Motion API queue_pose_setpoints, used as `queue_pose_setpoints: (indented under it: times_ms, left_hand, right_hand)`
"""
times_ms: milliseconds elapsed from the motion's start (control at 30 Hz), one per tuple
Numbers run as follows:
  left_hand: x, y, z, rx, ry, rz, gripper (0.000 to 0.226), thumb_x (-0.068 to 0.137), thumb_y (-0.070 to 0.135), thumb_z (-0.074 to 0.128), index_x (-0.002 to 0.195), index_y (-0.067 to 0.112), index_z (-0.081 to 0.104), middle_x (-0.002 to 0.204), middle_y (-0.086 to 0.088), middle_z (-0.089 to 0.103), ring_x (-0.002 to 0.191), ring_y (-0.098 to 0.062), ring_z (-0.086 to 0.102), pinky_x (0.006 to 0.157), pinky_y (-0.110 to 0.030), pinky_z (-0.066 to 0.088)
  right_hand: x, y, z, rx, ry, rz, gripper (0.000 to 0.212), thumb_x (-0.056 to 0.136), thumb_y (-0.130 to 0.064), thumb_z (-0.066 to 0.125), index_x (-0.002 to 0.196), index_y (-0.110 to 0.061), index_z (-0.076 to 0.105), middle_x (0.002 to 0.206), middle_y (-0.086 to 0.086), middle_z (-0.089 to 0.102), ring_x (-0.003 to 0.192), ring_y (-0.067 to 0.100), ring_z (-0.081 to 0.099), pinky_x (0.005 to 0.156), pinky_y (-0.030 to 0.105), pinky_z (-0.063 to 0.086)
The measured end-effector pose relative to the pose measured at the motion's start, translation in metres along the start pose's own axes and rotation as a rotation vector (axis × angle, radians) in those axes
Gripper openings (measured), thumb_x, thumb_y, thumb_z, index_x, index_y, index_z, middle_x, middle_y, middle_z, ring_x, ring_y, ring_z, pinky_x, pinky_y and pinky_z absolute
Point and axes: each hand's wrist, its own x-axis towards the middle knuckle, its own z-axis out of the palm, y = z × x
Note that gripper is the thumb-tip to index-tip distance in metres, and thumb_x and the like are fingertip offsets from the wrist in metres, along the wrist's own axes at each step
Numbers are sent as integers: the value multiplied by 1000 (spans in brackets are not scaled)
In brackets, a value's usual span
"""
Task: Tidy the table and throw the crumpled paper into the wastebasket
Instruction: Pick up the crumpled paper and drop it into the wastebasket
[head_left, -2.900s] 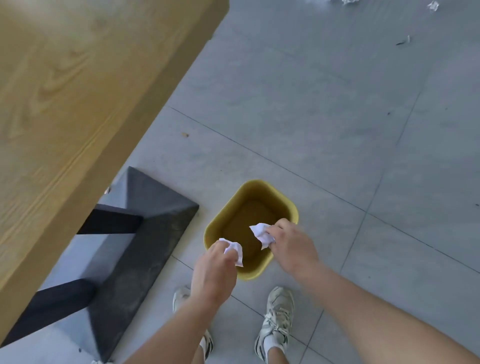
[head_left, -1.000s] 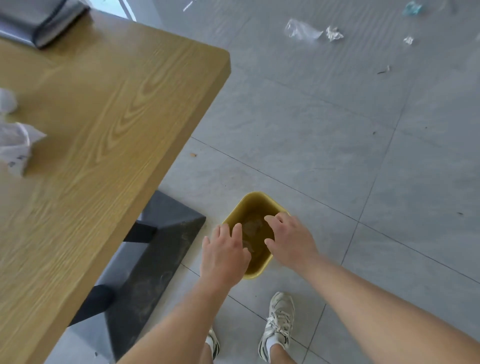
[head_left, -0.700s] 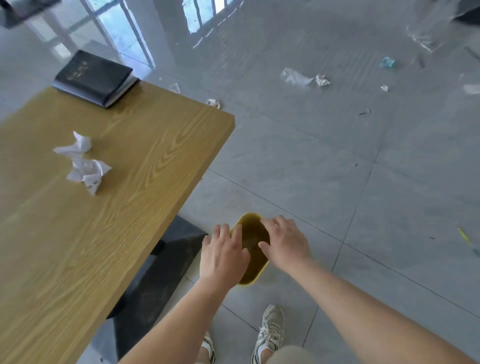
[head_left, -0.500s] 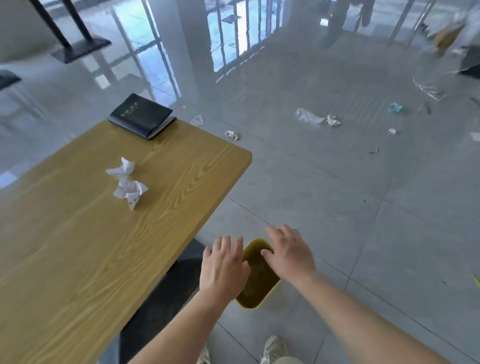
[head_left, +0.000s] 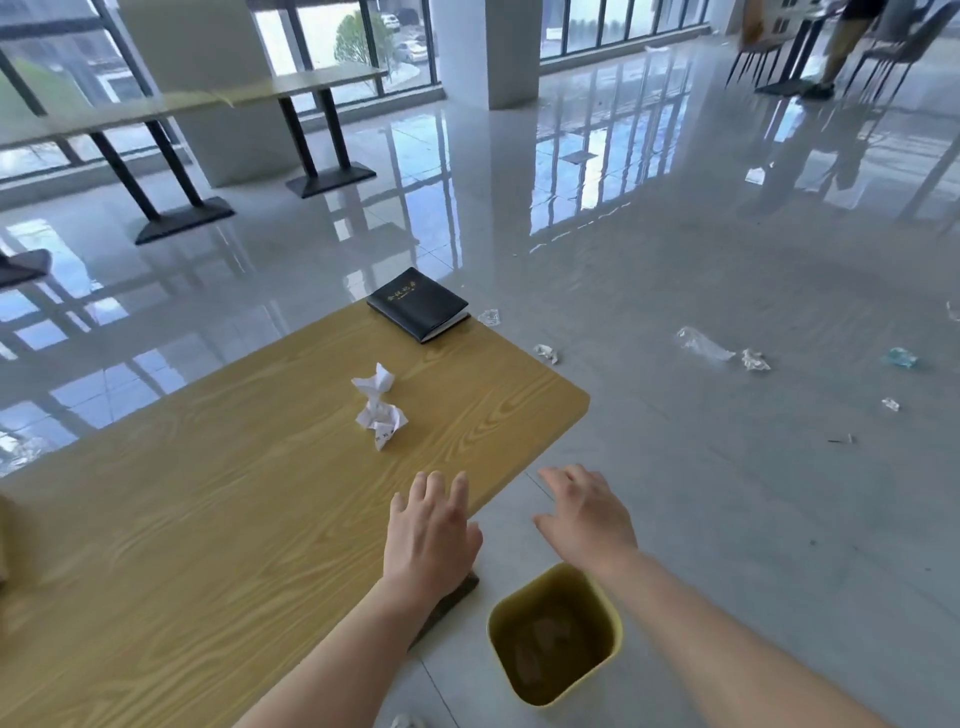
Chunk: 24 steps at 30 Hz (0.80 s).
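Reaching with both hands spread and empty, you find the crumpled paper ahead on the counter, nearer your left hand than your right hand.

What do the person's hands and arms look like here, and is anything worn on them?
Both are bare. The left hand and the right hand carry no gloves, and no rings or watch can be seen. The forearms are uncovered as far as the picture's bottom edge; no sleeve, bracelet or marking shows on them.
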Motion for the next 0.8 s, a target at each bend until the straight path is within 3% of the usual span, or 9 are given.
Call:
queue_pose_setpoints:
  times_ms: [400, 600, 800]
  left_hand:
    - [10, -96, -35, 21, 78, -170, 61, 87, 38, 54, 142, 19, 36, 135, -6, 50, 129, -26, 42, 101, -45, 43]
    - [41, -152, -42, 2, 75, -149, 57, 87, 37, 53, 139, 20, 39, 131, -6, 50, 125, -25, 44, 98, -44, 42]
    - [74, -207, -40, -31, 26, -99, 60, 88, 38, 52, 142, 21, 32, 140, -8, 45, 135, -29, 35, 104, -50, 39]
  right_hand:
    - [52, -90, -8, 22, -15, -144, 55, 90, -42, 61, 140, -25, 44, 134, 5, 52, 123, 25, 46, 90, 38, 49]
    - [83, -137, 9, -9, -74, -109, 52, 93, -43, 59, 139, -24, 44, 135, 5, 51, 124, 25, 45, 96, 38, 46]
    - [115, -184, 29, -20, -99, -52, 48, 94, -42, 57, 137, -24, 46, 130, 2, 53, 119, 25, 47, 94, 38, 47]
